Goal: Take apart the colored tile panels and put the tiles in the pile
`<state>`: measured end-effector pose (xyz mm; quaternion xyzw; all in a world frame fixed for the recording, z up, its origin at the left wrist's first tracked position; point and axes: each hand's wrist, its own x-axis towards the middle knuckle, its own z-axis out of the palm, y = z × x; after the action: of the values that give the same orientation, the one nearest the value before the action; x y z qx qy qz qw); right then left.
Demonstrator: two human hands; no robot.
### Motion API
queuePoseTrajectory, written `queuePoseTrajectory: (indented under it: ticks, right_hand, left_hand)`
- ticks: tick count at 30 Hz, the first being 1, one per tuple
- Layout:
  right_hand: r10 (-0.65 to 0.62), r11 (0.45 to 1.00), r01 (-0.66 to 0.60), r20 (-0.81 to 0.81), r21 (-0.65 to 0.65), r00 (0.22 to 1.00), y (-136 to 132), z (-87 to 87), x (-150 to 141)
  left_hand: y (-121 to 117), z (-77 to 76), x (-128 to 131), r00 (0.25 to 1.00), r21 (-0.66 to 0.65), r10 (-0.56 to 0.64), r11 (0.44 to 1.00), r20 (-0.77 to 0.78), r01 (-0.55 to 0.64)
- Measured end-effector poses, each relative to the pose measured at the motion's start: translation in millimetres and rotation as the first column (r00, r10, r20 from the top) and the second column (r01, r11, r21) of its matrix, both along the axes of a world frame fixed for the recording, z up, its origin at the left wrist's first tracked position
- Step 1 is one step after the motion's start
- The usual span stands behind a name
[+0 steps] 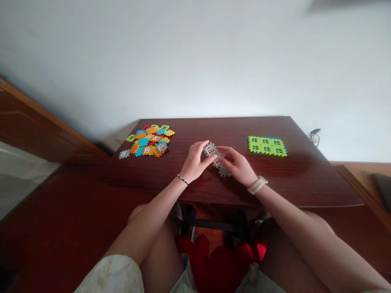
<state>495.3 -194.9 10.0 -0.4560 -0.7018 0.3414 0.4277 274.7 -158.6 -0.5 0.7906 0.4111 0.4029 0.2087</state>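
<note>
Pale shorts (110, 276) lie nearest, with something red (216, 268) bunched at 6 o'clock beneath the desk (320, 191). Mid-desk, the left hand (194, 162) and right hand (236, 165) meet, their fingers (201, 147) curled nearly shut on joined grey plastic window tiles (210, 149). A multicoloured tile heap (149, 141) lies loose at 9 o'clock, and a flat green tile panel (266, 145) sits at 3 o'clock.

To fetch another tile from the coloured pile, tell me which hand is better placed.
Left, probably: the left hand is closer to the coloured tiles, and the right hand, also holding the grey tiles, sits toward the green panel.
</note>
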Motion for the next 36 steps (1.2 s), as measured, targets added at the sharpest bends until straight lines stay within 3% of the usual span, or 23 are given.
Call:
queuePoseTrajectory:
  ticks: [2, 7, 15, 18, 22, 24, 27, 30, 33, 36]
  right_hand:
    - [0.012, 1.0, -0.012, -0.001, -0.006, 1.0, 1, 1.4, -1]
    - [0.039, 0.999, -0.039, -0.03, -0.014, 0.999, 0, -0.1, -3]
    - [0.02, 0.999, -0.022, -0.058, -0.035, 0.998, 0, -3.2, -6]
    - [0.012, 1.0, -0.012, -0.016, -0.013, 1.0, -1, -2.1, -5]
    - [-0.051, 0.999, 0.051, 0.017, -0.016, 0.999, 0, -2.6, 1]
    - [-0.065, 0.997, 0.065, -0.005, -0.033, 0.998, 1, -3.1, 6]
    - [-0.073, 0.996, 0.072, -0.022, -0.045, 0.997, 0, -3.2, 13]
    - [-0.076, 0.996, 0.076, -0.012, -0.046, 0.997, -3, -2.3, 17]
    - [-0.079, 0.996, 0.079, 0.007, -0.045, 0.997, -6, -0.4, 20]
    - [-0.083, 0.995, 0.084, 0.02, -0.045, 0.996, -9, 1.6, 22]
  left_hand:
    - [6, -3.0, -3, 0.987, -0.153, -0.025, 0.987, 0.16, 0.05]
    - [13, -4.1, -10, 0.887, -0.44, 0.008, 0.87, 0.461, 0.221]
    - [5, 8.7, -14, 0.778, -0.572, 0.16, 0.768, 0.607, 0.289]
    - [12, 9.3, -25, 0.727, -0.598, 0.25, 0.756, 0.64, 0.266]
    - [34, 9.2, -60, 0.562, -0.62, 0.465, 0.777, 0.684, 0.112]
    - [44, 9.2, -79, 0.523, -0.641, 0.539, 0.767, 0.66, 0.018]
    - [52, 8.3, -105, 0.582, -0.626, 0.559, 0.773, 0.591, -0.106]
    - [56, 4.5, -133, 0.642, -0.497, 0.581, 0.8, 0.5, -0.337]
    - [59, -3.2, -169, 0.644, -0.362, 0.682, 0.731, 0.347, -0.579]
    - [60, -11.9, -209, 0.621, -0.248, 0.751, 0.66, 0.223, -0.709]
